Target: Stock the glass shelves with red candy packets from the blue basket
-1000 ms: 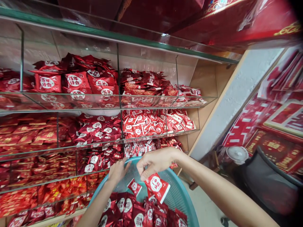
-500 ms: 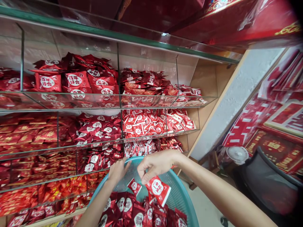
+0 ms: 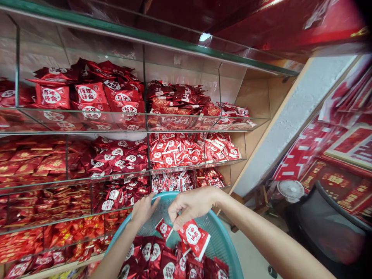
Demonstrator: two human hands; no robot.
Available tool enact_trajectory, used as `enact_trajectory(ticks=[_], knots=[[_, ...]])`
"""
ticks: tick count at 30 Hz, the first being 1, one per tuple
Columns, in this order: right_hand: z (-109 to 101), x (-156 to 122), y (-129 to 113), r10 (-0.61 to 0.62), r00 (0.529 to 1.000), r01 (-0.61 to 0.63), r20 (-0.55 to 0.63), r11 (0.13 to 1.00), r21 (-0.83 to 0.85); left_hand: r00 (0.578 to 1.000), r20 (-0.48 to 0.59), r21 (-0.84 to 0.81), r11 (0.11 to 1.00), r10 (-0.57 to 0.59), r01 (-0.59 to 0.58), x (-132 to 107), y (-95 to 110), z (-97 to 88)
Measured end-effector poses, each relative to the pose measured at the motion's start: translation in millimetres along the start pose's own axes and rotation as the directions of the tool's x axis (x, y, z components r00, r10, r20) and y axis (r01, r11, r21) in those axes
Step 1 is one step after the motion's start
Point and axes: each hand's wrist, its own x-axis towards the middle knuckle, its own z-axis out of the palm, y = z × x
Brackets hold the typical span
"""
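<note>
A teal plastic basket [image 3: 229, 248] stands low in front of me, with dark red candy packets [image 3: 168, 267] piled in it. My left hand [image 3: 144, 209] is closed over the basket's far left rim. Above the basket's inside, my right hand [image 3: 190, 207] pinches a bright red candy packet [image 3: 194, 238] with a white printed patch. More red wrapping shows just beneath that packet; whether it is held too I cannot tell. To its left, a smaller red packet [image 3: 164, 229] rests near the inner wall.
Glass-fronted shelves [image 3: 122, 131] full of red packets rise ahead. Large red boxes [image 3: 180, 15] sit on top. On the right are a pale wall edge [image 3: 293, 112], a black mesh chair [image 3: 328, 228], a white round lid [image 3: 290, 190] and red decorations [image 3: 302, 151].
The view has shifted slightly, so the shelves appear a little larger. Both hands keep nearly the same place, left on the rim and right holding the packet.
</note>
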Motion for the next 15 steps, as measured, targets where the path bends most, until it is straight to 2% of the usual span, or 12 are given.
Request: enact_trajectory(ticks=[7,10,11,13,15], knots=[[0,0,7,-0.011,1.0,0.014,-0.021,0.995,0.1,1.0,-0.014,0.0,1.0,0.001,-0.001,0,0,0.9],[4,5,30,0.013,0.987,0.018,-0.157,0.982,0.189,1.0,-0.012,-0.007,1.0,0.007,-0.007,-1,-1,0.7],[7,9,42,0.037,0.972,0.018,-0.233,0.973,0.23,1.0,-0.014,-0.009,1.0,0.012,-0.012,-1,-1,0.6],[17,20,70,0.133,0.912,0.009,-0.387,0.939,0.343,1.0,-0.021,-0.014,1.0,0.016,-0.016,-1,-1,0.5],[31,34,99,0.306,0.805,-0.019,-0.508,0.87,0.493,1.0,-0.024,-0.018,1.0,0.007,-0.008,-1,-1,0.9]])
